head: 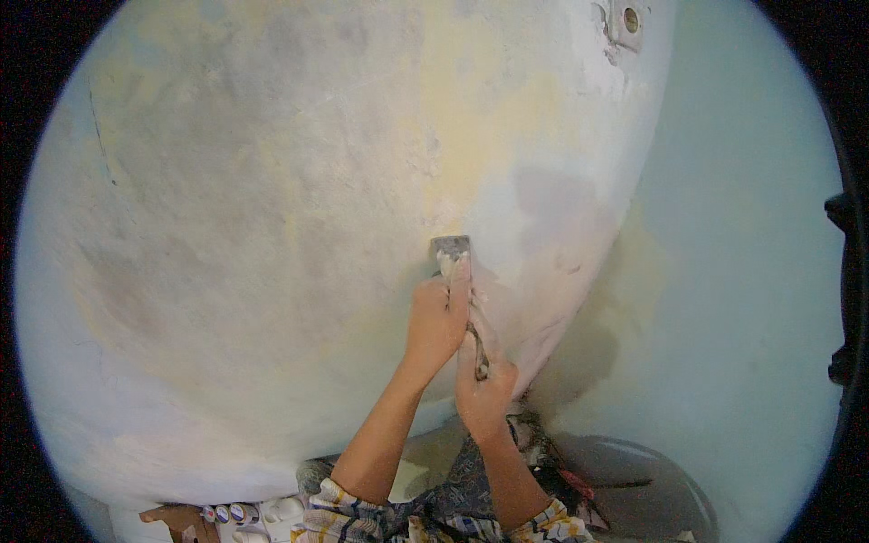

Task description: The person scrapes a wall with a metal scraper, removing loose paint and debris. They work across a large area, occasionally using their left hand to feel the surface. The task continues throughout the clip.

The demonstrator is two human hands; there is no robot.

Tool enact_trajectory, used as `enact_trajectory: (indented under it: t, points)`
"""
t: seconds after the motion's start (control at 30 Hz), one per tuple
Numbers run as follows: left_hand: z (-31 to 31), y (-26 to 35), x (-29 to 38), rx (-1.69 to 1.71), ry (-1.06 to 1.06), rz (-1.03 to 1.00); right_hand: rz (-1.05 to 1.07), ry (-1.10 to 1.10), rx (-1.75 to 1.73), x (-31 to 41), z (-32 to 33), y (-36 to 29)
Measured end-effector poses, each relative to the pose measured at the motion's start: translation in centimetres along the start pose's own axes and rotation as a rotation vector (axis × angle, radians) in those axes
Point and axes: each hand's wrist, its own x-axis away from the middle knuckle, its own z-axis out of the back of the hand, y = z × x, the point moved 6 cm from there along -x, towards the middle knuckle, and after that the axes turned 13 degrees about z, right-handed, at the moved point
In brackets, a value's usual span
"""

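Observation:
A putty knife (pixel 451 246) is pressed with its broad metal blade against the patchy plastered wall (pixel 326 170). My left hand (pixel 436 319) grips it just below the blade, one finger stretched up along the metal. Pale filler smears the blade's lower part. Lower down and to the right, my right hand (pixel 487 394) is wrapped around the handle (pixel 481 363), its fingers pointing up and dusted with white. Around the blade the wall shows yellow, grey and whitish patches.
An electrical fitting (pixel 630 20) sits in chipped plaster at upper right. The adjoining wall (pixel 733 203) is pale green. Below are a dark round-edged surface (pixel 638 468), a torn cardboard box (pixel 180 522) and several small containers (pixel 239 513). A thin crack (pixel 99 132) runs down the wall's left.

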Motion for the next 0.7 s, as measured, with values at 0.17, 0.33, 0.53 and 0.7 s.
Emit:
enact_trajectory:
  t: [0.17, 0.33, 0.53, 0.7]
  points:
    - [-1.5, -1.7, -3.3, -0.009, -0.063, 0.041, 0.127, 0.038, 0.040, -1.9, 0.4, 1.2]
    - [-1.8, -3.2, -4.0, -0.029, 0.000, -0.043, 0.059, 0.032, -0.009, -2.2, -0.3, 1.9]
    - [-2.6, -1.5, -6.1, -0.082, 0.032, -0.111, 0.029, 0.018, 0.041, -4.4, 0.3, 2.3]
    - [-2.0, -2.2, -4.8, 0.002, 0.120, -0.152, 0.249, -0.019, 0.155, -3.5, 0.2, 1.9]
